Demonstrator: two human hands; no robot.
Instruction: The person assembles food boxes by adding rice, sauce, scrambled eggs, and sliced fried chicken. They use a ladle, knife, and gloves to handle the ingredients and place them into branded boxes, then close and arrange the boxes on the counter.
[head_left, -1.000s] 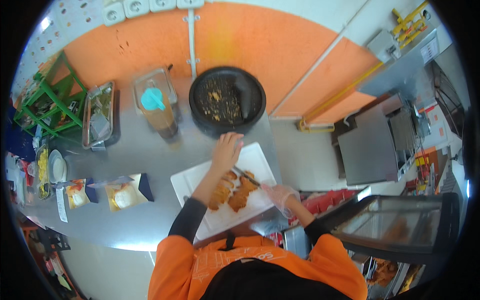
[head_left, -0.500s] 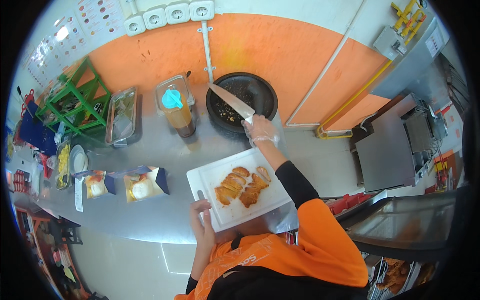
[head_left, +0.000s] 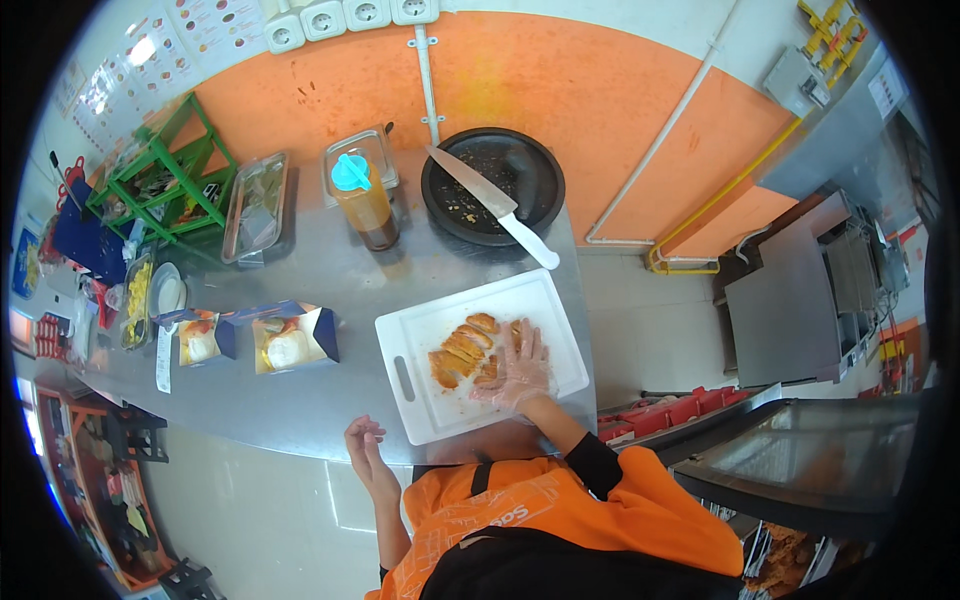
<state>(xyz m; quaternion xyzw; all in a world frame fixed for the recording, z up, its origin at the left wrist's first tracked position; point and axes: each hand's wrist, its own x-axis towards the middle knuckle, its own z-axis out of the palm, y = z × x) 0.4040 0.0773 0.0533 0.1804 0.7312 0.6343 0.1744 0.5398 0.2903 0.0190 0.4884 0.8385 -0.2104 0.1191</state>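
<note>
Arranged on the white cutting board (head_left: 430, 312): golden-brown fried slices (head_left: 457, 352), partly covered by the right hand (head_left: 518, 372) (in a clear glove, fingers spread), with the bare left hand (head_left: 367, 445) apart from the board, near the edge of the steel table (head_left: 290, 412), fingers loosely bent. Farther out: two open food boxes (head_left: 290, 347), a white-handled knife (head_left: 484, 192) laid across a round black bowl (head_left: 541, 187), an orange wall (head_left: 590, 90) and a pale floor (head_left: 250, 480). Obscured: slices beneath the glove, blurred contents of the green rack (head_left: 157, 180), and fried pieces (head_left: 783, 546) cut off at lower right.
</note>
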